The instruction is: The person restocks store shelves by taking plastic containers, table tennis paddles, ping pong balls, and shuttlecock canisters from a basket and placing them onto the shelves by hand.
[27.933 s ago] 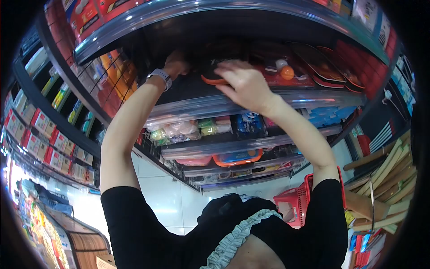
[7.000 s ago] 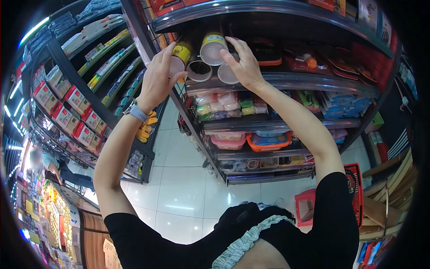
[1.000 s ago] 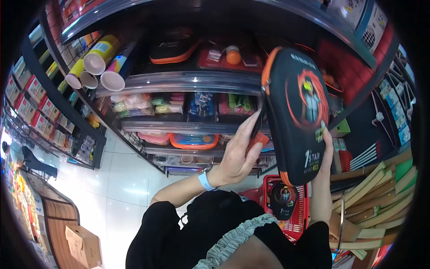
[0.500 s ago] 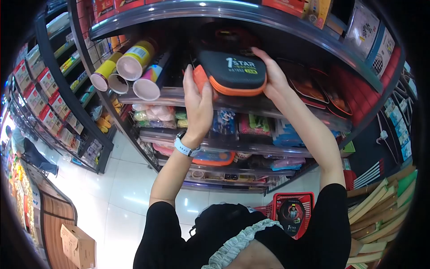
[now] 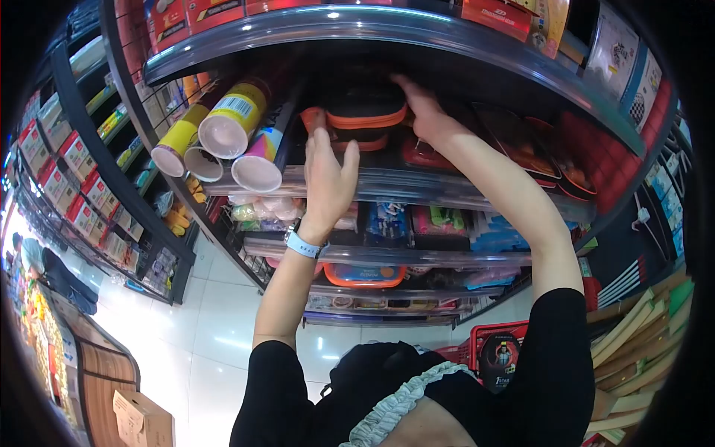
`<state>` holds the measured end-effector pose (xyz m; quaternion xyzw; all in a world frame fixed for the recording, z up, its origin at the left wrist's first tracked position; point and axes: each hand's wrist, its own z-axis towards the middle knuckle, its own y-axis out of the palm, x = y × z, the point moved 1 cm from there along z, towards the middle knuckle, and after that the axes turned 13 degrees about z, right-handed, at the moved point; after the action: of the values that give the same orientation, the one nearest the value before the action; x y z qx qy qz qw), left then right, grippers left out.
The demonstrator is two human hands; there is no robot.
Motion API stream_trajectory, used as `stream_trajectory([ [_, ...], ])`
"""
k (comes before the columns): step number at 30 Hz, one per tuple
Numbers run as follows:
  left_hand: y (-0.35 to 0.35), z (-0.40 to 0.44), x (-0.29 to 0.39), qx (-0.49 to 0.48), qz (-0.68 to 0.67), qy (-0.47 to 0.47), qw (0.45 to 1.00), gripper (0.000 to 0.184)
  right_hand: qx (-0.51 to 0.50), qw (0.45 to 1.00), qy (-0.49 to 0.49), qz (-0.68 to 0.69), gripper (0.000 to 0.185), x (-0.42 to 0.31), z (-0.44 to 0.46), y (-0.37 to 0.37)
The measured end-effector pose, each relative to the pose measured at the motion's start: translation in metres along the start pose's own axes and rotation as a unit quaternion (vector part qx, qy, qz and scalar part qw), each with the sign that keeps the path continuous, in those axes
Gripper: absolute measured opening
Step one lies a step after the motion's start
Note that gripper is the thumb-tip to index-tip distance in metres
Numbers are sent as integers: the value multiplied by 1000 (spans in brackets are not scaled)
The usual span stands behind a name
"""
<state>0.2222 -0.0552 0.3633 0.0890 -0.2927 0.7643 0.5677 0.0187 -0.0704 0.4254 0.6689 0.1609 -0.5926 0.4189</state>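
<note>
A black case with orange trim (image 5: 366, 112) lies deep on the upper shelf, on top of another orange-edged case (image 5: 361, 141). My left hand (image 5: 329, 175) is at its front left corner, fingers apart and pointing up. Along the case's right side reaches my right hand (image 5: 423, 112), fingers stretched into the shadow; their tips are hard to see. Left of the cases lie several tubes with round pale ends, among them a yellow one (image 5: 233, 119) and a multicoloured one (image 5: 261, 162).
Flat orange-edged items (image 5: 514, 141) lie right on the same shelf. Packets and an orange-rimmed box (image 5: 365, 274) fill lower shelves. A red basket (image 5: 477, 344) holding a black case (image 5: 497, 359) stands below. A carton (image 5: 141, 421) is lower left; a person (image 5: 56, 272) is far left.
Compared with half a second ago, the black case sits deeper in the shelf, on the other case. Both hands are now beside it, the right reaching further in. Earlier it was held in front of the shelves.
</note>
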Motion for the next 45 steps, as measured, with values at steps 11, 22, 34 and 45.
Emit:
stream_trajectory([
  [11,0,12,-8,-3,8,2,1000,57,-19,995,-68,-77,53,17,4,4],
  [22,4,12,-11,-9,-20,-14,1000,58,-79,978,12,-194,58,-1,-11,9],
  [34,-2,8,0,-43,156,-37,986,73,-144,887,-65,-435,42,-27,-24,-21],
  [45,-4,12,3,-97,217,-64,969,74,-148,901,-149,-379,67,-56,30,-28],
])
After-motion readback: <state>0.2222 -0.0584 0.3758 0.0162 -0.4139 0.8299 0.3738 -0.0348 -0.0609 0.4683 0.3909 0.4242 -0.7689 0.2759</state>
